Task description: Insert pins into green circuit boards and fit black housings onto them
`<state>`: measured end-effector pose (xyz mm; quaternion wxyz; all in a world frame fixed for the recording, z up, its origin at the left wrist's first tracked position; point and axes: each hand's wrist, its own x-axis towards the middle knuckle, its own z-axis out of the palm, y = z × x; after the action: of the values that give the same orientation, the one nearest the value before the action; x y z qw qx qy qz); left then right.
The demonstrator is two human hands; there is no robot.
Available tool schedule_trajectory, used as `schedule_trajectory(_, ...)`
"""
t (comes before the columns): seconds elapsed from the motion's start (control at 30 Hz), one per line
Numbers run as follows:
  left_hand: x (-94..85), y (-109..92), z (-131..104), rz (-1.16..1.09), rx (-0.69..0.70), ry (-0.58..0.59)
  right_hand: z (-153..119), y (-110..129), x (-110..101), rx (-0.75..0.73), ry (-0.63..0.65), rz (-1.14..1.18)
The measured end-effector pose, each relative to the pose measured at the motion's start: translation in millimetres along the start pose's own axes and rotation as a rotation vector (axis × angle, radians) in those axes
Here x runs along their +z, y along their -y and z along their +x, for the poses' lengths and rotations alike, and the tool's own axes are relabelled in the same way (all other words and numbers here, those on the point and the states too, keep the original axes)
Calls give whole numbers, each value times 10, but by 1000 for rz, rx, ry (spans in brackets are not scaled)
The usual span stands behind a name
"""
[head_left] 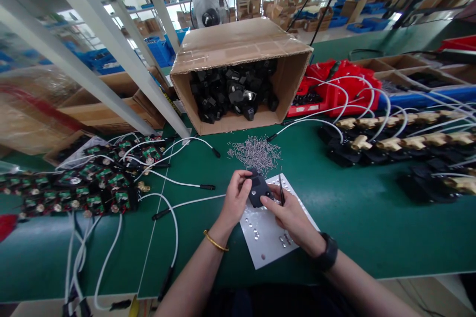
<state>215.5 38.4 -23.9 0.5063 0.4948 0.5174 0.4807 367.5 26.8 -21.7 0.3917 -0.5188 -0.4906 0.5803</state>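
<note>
- The left hand (234, 198) has its fingers closed round a small black plastic housing (258, 190), blocky with rounded corners, held just above a white sheet (267, 237) near the front edge of the green felt-like surface (353, 218).
- The right hand (288, 215) touches the housing with its fingertips and pinches thin dark tweezers (281, 189), upright.
- A heap of small metal pins (255, 151) lies just beyond the sheet.
- A cardboard box (238, 49) of black parts lies tipped on its side at the far edge.
- Open green surface lies right of the sheet; white cables (174, 183) crowd the left.
</note>
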Motion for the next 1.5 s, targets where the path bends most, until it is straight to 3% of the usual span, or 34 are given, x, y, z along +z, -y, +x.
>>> schedule_trajectory(0.33, 1, -43, -4, -52, 15, 44, -17, 16, -29, -58, 37, -72)
schedule_trajectory(0.4, -50, -110, -70, -50, 95, 95, 4, -25, -126, -185, 42, -241)
schedule_trajectory(0.47, -173, -165, -127, 18, 164, 71, 43, -119, -252, -418, 60, -510)
schedule_trajectory(0.57, -460, -185, -96, 288, 123, -210, 83, -293, -415, -766, 150, -924)
schedule_trajectory(0.63, -651, -169, 30, 454, 58, -326, 45, -370, -469, -908, 222, -1083)
schedule_trajectory(0.73, -818, -143, 326, 598, 42, -250, -121, -394, -503, -986, 299, -1142)
schedule_trajectory(0.83, -820, -135, 635, 722, 108, -117, -247, -338, -581, -895, 358, -1082)
schedule_trajectory(0.9, -775, -128, 798, 792, 154, -19, -190, -259, -680, -750, 256, -972)
schedule_trajectory(1.03, -698, -90, 1002, 882, 175, 115, 281, -36, -879, -209, -144, -902)
schedule_trajectory(1.1, -678, -74, 1057, 900, 166, 137, 558, 36, -897, -50, -184, -981)
schedule_trajectory(1.2, -666, -93, 1071, 883, 158, 112, 846, 32, -787, -7, -186, -1052)
schedule_trajectory(1.33, -689, -174, 826, 785, 153, -78, 952, -48, -624, -16, -128, -1094)
schedule_trajectory(1.5, -634, -96, 12, 528, 16, -293, 794, -36, -657, -86, -42, -1048)
